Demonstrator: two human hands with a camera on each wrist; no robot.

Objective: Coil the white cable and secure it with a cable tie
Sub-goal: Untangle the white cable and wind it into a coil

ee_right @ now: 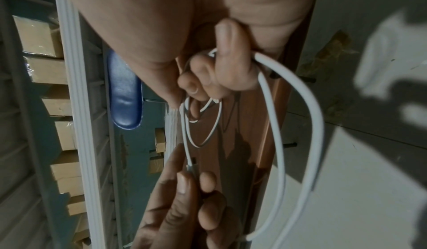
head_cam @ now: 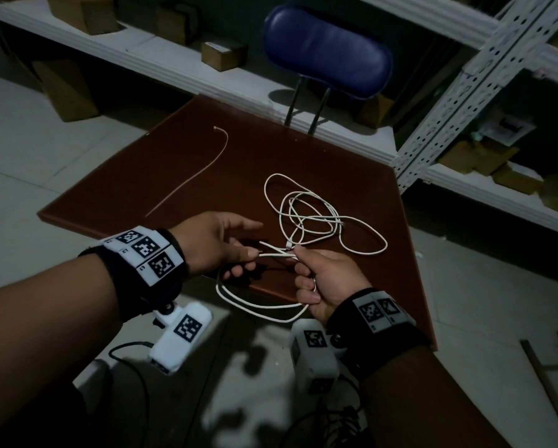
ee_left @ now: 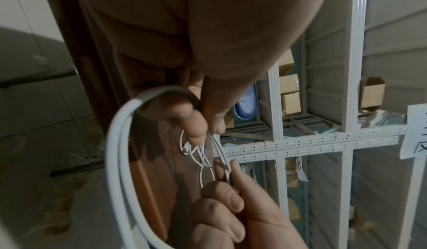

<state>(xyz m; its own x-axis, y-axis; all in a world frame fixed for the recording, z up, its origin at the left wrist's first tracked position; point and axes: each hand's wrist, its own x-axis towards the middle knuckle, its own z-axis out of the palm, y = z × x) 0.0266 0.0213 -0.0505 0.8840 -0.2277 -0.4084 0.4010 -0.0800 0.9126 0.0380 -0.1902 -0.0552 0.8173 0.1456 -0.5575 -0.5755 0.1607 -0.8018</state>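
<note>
We note the white cable (head_cam: 306,218) lying in loose, uneven loops on the right half of the brown table (head_cam: 116,176), its tangle running roughly left to right; 2 strands hang off the near table edge in a drooping arc between the hands. The left hand (head_cam: 216,244) pinches the cable end between thumb and fingers, plug tip pointing right toward the other hand. The right hand (head_cam: 326,279) has its fingers curled round the gathered strands; in the right wrist view the exact strand count inside the fist is unclear, possibly 2. The cable is thin, round and smooth. The cable tie (head_cam: 190,176), a thin pale strip, lies on the table's left half, aligned near-to-far, its far end hooked left, well apart from the cable.
</note>
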